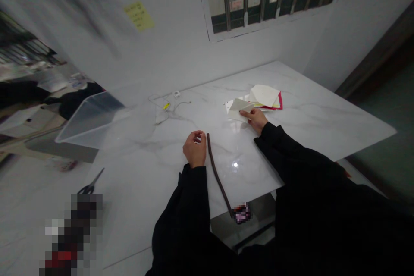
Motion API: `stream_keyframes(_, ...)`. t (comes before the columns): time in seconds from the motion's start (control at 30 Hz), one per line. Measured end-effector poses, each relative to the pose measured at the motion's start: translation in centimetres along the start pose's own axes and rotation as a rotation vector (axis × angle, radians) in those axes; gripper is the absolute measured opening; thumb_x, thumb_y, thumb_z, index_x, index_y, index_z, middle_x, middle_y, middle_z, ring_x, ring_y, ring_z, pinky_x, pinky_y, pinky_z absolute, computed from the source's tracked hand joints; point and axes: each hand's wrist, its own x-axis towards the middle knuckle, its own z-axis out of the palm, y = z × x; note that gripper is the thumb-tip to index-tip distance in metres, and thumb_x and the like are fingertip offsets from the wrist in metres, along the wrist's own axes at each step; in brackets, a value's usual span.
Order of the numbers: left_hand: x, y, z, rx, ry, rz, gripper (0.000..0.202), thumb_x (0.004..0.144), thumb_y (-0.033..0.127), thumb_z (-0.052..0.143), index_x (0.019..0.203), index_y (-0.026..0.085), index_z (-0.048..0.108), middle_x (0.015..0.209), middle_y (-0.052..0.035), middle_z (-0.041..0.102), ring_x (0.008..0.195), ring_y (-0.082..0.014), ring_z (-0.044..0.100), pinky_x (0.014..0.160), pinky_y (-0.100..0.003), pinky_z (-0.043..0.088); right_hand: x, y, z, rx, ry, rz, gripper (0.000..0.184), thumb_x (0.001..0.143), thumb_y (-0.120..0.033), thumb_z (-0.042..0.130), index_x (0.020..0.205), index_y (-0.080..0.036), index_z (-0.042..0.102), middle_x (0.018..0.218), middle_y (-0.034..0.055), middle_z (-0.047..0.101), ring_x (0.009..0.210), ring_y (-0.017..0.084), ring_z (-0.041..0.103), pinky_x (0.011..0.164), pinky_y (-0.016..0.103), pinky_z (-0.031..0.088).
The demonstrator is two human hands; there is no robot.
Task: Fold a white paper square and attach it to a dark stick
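My right hand pinches the edge of a folded piece of off-white paper, thumb on top. Behind it on the table lie more pale papers, with a red-edged piece under them. My left hand rests over the marble-patterned table with its fingers curled in. Whether it holds anything small is hidden. Just to its right, a thin brown stick runs toward the table's front edge, close to the hand but seemingly not gripped.
A thin cord with a yellow tag lies near the wall. On the left are a clear plastic bin and dark-handled scissors. A yellow note is on the wall, beside a barred window.
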Motion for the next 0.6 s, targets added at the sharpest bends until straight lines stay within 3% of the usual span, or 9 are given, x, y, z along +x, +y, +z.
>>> stream_keyframes(0.13, -0.4, -0.2, 0.1, 0.268, -0.101, 0.103, 0.028, 0.085, 0.040, 0.076, 0.109, 0.024, 0.075, 0.093, -0.0065, 0.073, 0.084, -0.0266, 0.066, 0.081, -0.037, 0.046, -0.1, -0.1, -0.7, 0.120, -0.014, 0.071, 0.061, 0.052, -0.042, 0.102, 0.102, -0.018, 0.076, 0.105, 0.0104, 0.082, 0.100, 0.026, 0.077, 0.094, 0.042, 0.063)
stream_keyframes(0.3, -0.6, 0.0, 0.3, 0.305, -0.161, 0.068, 0.028, 0.084, 0.027, 0.073, 0.112, 0.026, 0.075, 0.090, -0.0053, 0.076, 0.085, -0.0274, 0.068, 0.083, -0.038, 0.047, -0.9, 0.3, 0.4, -0.027, -0.129, 0.121, 0.059, 0.051, -0.043, 0.102, 0.098, -0.015, 0.081, 0.101, 0.0113, 0.083, 0.092, 0.026, 0.079, 0.093, 0.042, 0.062)
stream_keyframes(0.4, -0.5, 0.5, 0.1, 0.168, -0.151, -0.010, 0.026, 0.084, 0.026, 0.070, 0.110, 0.026, 0.076, 0.090, -0.0026, 0.076, 0.078, -0.0222, 0.070, 0.082, -0.035, 0.050, -1.2, 0.3, 0.7, -0.071, -0.185, 0.129, 0.057, 0.050, -0.045, 0.102, 0.094, -0.015, 0.083, 0.098, 0.0101, 0.083, 0.091, 0.025, 0.079, 0.093, 0.040, 0.062)
stream_keyframes(0.6, -0.1, 0.7, 0.3, -0.411, -0.204, -0.262, 0.043, 0.078, 0.033, 0.075, 0.117, 0.016, 0.075, 0.099, -0.0057, 0.074, 0.075, -0.0166, 0.071, 0.074, -0.030, 0.054, -1.6, -0.5, 0.9, -0.087, -0.224, 0.138, 0.053, 0.051, -0.047, 0.101, 0.091, -0.017, 0.084, 0.096, 0.0088, 0.084, 0.088, 0.025, 0.079, 0.087, 0.037, 0.063)
